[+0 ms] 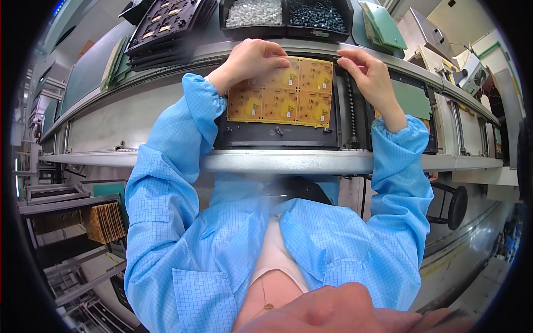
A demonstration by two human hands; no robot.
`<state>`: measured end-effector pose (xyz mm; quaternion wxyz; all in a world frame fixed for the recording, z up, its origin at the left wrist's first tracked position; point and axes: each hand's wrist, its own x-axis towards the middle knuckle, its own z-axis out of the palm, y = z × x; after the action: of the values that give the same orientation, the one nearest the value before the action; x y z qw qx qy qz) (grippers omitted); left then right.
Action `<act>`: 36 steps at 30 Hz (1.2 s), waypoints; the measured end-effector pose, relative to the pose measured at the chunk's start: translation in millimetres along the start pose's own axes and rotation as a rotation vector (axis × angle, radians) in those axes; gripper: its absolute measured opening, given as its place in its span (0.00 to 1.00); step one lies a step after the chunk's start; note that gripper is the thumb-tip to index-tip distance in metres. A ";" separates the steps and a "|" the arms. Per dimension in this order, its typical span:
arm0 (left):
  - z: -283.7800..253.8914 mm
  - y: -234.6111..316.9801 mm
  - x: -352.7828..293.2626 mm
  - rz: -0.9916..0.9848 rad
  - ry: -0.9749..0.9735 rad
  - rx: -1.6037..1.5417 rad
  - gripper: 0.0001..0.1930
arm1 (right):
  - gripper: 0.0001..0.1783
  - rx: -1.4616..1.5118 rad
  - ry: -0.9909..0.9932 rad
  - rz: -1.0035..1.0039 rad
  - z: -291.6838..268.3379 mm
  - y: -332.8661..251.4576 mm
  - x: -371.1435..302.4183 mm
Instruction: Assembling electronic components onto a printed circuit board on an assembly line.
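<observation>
A yellow circuit board panel [280, 104], divided into several units, lies on a black carrier tray [261, 136] on the rail line in front of me. My left hand [256, 60] is over the panel's far left part, thumb and fingers drawn together in a pinch. Whatever lies between those fingertips is too small or hidden to make out. Just beyond the panel's far right corner is my right hand [366, 75], its thumb and forefinger bent close to each other. Any small thing between them cannot be made out.
Behind the line stand a black bin of clear-white parts [254, 12] and a bin of dark parts [319, 16]. Black trays [164, 33] are stacked at far left, green sheets [383, 25] at far right. A metal front rail [288, 162] runs before me. A second carrier holds a green sheet [410, 100].
</observation>
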<state>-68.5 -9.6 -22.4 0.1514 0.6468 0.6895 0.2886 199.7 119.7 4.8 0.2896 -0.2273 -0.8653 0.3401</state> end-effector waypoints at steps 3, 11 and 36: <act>4.0 -3.7 -3.2 -0.001 -0.002 -0.029 0.16 | 0.13 -0.006 -0.027 0.069 0.1 -5.9 -14.5; 17.8 0.3 -11.3 0.230 0.037 0.147 0.17 | 0.10 -0.206 -0.035 -0.154 12.5 -4.9 -69.9; -31.7 21.3 -136.2 0.472 -0.101 0.315 0.11 | 0.12 -0.435 -0.365 -0.260 -25.7 -28.4 -114.6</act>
<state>-53.9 -149.5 -7.2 0.0119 0.8187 0.5476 0.1726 294.5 44.9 1.0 0.1151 -0.1066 -0.9773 0.1420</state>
